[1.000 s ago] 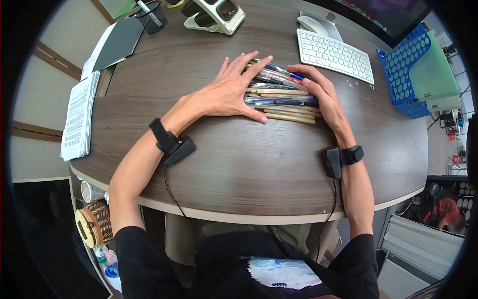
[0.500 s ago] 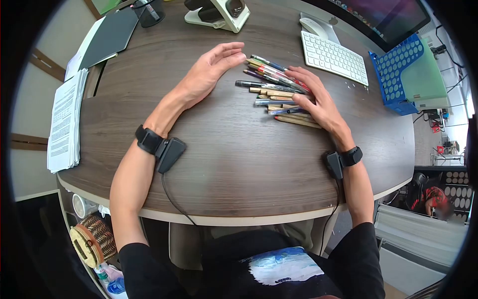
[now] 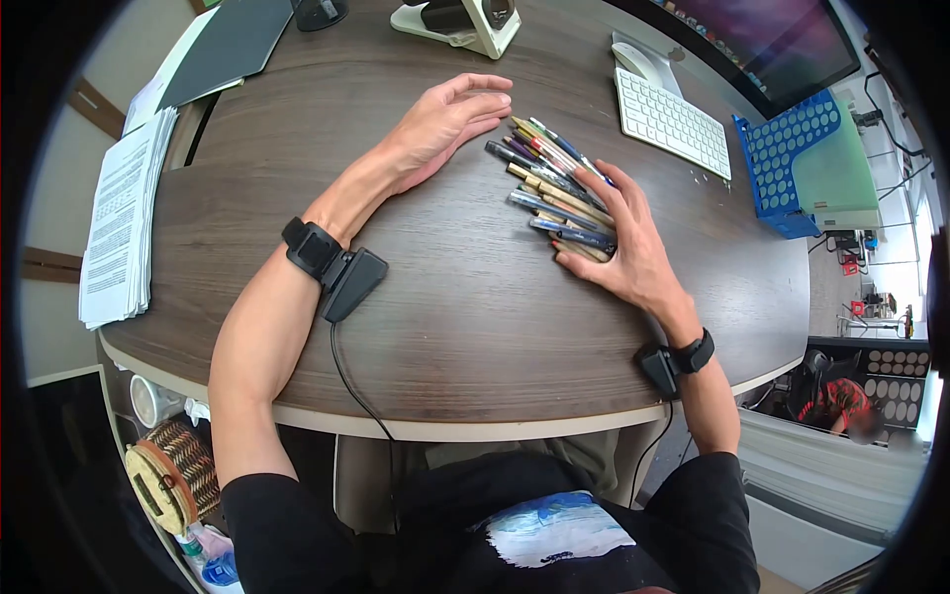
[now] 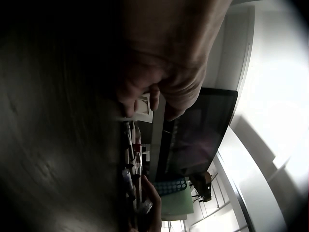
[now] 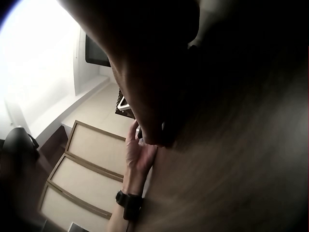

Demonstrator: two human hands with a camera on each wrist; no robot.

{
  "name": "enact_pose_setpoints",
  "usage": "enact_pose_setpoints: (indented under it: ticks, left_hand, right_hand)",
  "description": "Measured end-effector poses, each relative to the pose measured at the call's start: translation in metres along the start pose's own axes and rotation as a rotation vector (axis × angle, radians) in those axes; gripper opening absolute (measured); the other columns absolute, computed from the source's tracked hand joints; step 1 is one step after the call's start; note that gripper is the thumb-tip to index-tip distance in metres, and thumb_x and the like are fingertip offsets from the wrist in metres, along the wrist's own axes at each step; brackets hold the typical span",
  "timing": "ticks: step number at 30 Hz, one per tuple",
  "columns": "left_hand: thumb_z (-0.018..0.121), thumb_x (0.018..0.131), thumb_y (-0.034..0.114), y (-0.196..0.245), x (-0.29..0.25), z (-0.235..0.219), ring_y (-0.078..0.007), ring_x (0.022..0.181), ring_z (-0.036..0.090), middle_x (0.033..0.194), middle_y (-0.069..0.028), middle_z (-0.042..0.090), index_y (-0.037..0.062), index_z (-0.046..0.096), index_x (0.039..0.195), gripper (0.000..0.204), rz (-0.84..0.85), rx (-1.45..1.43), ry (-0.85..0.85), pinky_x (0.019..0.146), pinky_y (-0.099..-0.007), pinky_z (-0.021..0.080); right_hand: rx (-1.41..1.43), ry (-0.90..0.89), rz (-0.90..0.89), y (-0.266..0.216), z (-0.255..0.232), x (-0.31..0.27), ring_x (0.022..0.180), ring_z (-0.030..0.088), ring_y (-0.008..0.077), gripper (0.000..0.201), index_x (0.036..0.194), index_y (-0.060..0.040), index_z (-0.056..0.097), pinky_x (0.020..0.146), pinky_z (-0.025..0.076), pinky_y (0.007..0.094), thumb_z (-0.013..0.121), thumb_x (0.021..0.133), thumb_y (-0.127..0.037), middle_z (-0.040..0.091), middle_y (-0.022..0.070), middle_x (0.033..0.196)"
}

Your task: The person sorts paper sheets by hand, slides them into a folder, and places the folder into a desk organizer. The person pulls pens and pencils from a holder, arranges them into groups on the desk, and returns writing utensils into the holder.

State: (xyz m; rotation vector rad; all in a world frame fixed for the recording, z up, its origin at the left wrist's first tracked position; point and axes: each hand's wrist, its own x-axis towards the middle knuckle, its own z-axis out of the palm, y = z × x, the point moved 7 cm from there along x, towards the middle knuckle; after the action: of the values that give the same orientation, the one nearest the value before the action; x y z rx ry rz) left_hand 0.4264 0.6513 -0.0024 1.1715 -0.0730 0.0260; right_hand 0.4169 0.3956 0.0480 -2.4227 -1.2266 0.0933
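A bunch of pens and pencils (image 3: 550, 194) lies on the brown desk, roughly side by side, their left ends uneven. My right hand (image 3: 638, 247) grips the bunch around its right ends, thumb along the near side and fingers along the far side; those ends are hidden by the palm. Just left of the far pencil tips, my left hand (image 3: 447, 124) rests on its edge with fingers loosely extended, holding nothing. In the left wrist view the pens (image 4: 130, 159) appear beyond that hand. Mostly dark in the right wrist view, the right hand (image 5: 147, 104) overlaps the left palm (image 5: 140, 157).
Behind the bunch are a white keyboard (image 3: 673, 121), a mouse (image 3: 636, 62) and a monitor (image 3: 762, 45). A blue file holder (image 3: 777, 163) stands right. Stacked papers (image 3: 129, 218) and a dark folder (image 3: 226, 49) lie left; a white stand (image 3: 485, 30) is at the back.
My left hand has come off the bunch to its upper left, its fingers drawn together. The right hand has shifted toward me, its thumb now at the near side, and the pens are turned and closer together.
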Motion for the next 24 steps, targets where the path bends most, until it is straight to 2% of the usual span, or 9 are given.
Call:
enact_pose_setpoints:
  ticks: [4, 6, 7, 8, 10, 11, 14, 19, 24]
  left_hand:
    - [0.065, 0.108, 0.026, 0.0, -0.001, 0.002, -0.0301, 0.146, 0.051, 0.149, -0.0239, 0.052, -0.007, 0.05, 0.149, 0.054, 0.013, 0.034, -0.016, 0.128, -0.0379, 0.04]
    - [0.064, 0.109, 0.025, 0.002, -0.001, 0.002, -0.0301, 0.146, 0.051, 0.149, -0.0236, 0.052, -0.0072, 0.05, 0.148, 0.053, 0.016, 0.052, -0.016, 0.127, -0.0377, 0.041]
    - [0.063, 0.11, 0.024, 0.002, -0.001, 0.002, -0.0301, 0.145, 0.052, 0.148, -0.0234, 0.053, -0.0073, 0.05, 0.149, 0.051, 0.016, 0.064, -0.011, 0.127, -0.0375, 0.041]
    - [0.062, 0.11, 0.023, 0.001, -0.002, 0.002, -0.03, 0.145, 0.053, 0.148, -0.0232, 0.053, -0.0073, 0.051, 0.149, 0.05, 0.013, 0.074, -0.006, 0.127, -0.0372, 0.042]
    - [0.061, 0.11, 0.023, 0.001, -0.002, 0.002, -0.03, 0.144, 0.053, 0.148, -0.0232, 0.053, -0.0072, 0.051, 0.148, 0.05, 0.011, 0.076, -0.013, 0.127, -0.0372, 0.042]
    - [0.061, 0.11, 0.023, 0.001, -0.002, 0.002, -0.03, 0.144, 0.053, 0.148, -0.0231, 0.054, -0.0071, 0.051, 0.148, 0.049, 0.012, 0.08, -0.02, 0.127, -0.0372, 0.042]
    - [0.062, 0.11, 0.024, 0.003, -0.003, 0.004, -0.0301, 0.143, 0.054, 0.147, -0.0233, 0.054, -0.0073, 0.051, 0.148, 0.05, 0.019, 0.093, -0.005, 0.127, -0.037, 0.042]
    - [0.063, 0.11, 0.024, -0.001, -0.002, 0.001, -0.0299, 0.143, 0.054, 0.146, -0.0232, 0.055, -0.0078, 0.052, 0.147, 0.05, 0.023, 0.13, -0.017, 0.127, -0.0367, 0.042]
    - [0.063, 0.109, 0.023, 0.001, -0.001, 0.003, -0.0291, 0.143, 0.055, 0.145, -0.0226, 0.056, -0.0072, 0.053, 0.146, 0.049, 0.031, 0.158, -0.016, 0.127, -0.0365, 0.042]
  right_hand:
    - [-0.048, -0.01, 0.036, -0.016, 0.0, -0.014, 0.149, 0.039, 0.0464, 0.098, 0.161, -0.0155, 0.045, 0.12, 0.043, 0.0569, 0.089, 0.079, -0.048, 0.036, 0.026, 0.162]
    - [0.099, -0.036, 0.071, -0.015, -0.002, -0.018, 0.15, 0.038, 0.0458, 0.099, 0.161, -0.0147, 0.044, 0.12, 0.043, 0.057, 0.089, 0.08, -0.049, 0.033, 0.0266, 0.164]
    - [0.17, 0.025, 0.046, -0.013, -0.01, -0.018, 0.146, 0.046, 0.0406, 0.089, 0.159, -0.012, 0.047, 0.117, 0.046, 0.0501, 0.086, 0.087, -0.046, 0.044, 0.025, 0.158]
    - [0.17, 0.024, 0.046, -0.005, -0.013, -0.018, 0.146, 0.046, 0.0406, 0.089, 0.159, -0.012, 0.047, 0.117, 0.046, 0.0501, 0.086, 0.087, -0.046, 0.044, 0.025, 0.158]
    - [0.343, 0.056, 0.208, 0.023, -0.017, -0.014, 0.131, 0.06, 0.0326, 0.067, 0.151, -0.0079, 0.057, 0.11, 0.05, 0.0431, 0.08, 0.095, -0.037, 0.06, 0.0195, 0.144]
    - [0.285, 0.123, 0.159, 0.023, -0.024, -0.01, 0.113, 0.067, 0.025, 0.043, 0.136, -0.0041, 0.068, 0.1, 0.052, 0.0378, 0.074, 0.1, -0.027, 0.07, 0.0132, 0.126]
    - [0.304, 0.162, 0.265, 0.041, -0.028, -0.011, 0.105, 0.066, 0.0197, 0.033, 0.127, -0.0036, 0.074, 0.094, 0.053, 0.0346, 0.074, 0.1, -0.023, 0.071, 0.0108, 0.12]
    - [0.28, 0.281, 0.131, 0.042, -0.042, -0.02, 0.089, 0.059, 0.0146, 0.023, 0.114, -0.0042, 0.076, 0.081, 0.051, 0.0302, 0.08, 0.093, -0.015, 0.069, 0.0067, 0.109]
    - [0.182, 0.097, -0.026, -0.004, -0.042, -0.039, 0.09, 0.061, 0.0177, 0.025, 0.106, -0.0059, 0.077, 0.079, 0.052, 0.0327, 0.087, 0.084, -0.012, 0.069, 0.0076, 0.107]
